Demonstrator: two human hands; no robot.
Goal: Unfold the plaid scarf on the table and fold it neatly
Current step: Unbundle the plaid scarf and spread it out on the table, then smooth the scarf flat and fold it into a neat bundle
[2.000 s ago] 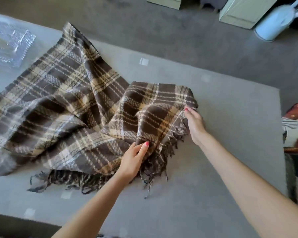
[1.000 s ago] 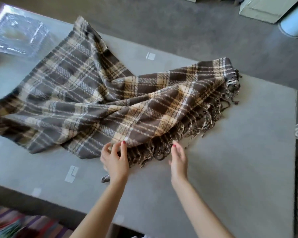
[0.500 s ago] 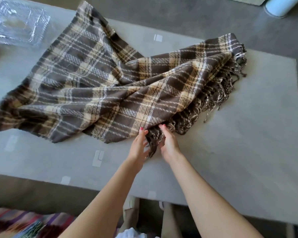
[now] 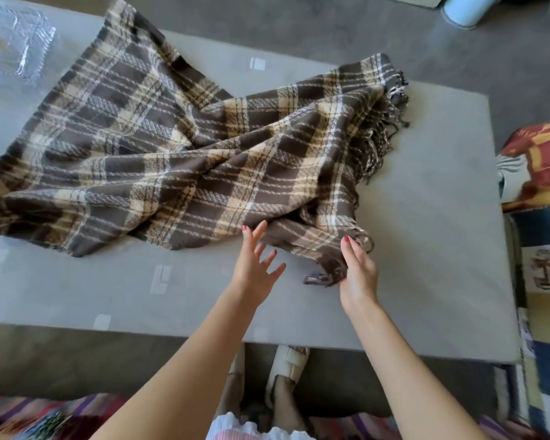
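Note:
A brown, cream and grey plaid scarf lies rumpled across the grey table, spread from the far left to a fringed end at the far right. Its near corner is bunched at the front right. My right hand grips that fringed near corner, thumb side against the cloth. My left hand hovers just left of it with fingers spread, fingertips touching the scarf's near edge and holding nothing.
A clear plastic tray sits at the table's far left corner. White tape marks dot the tabletop. A patterned cushion lies off the right edge, a pale blue container on the floor beyond. My sandalled feet stand at the front edge.
The scarf was flung open toward the right, then both hands met at its near fringed corner. Now my right hand has pulled that corner rightward while my left hand let go and spread open.

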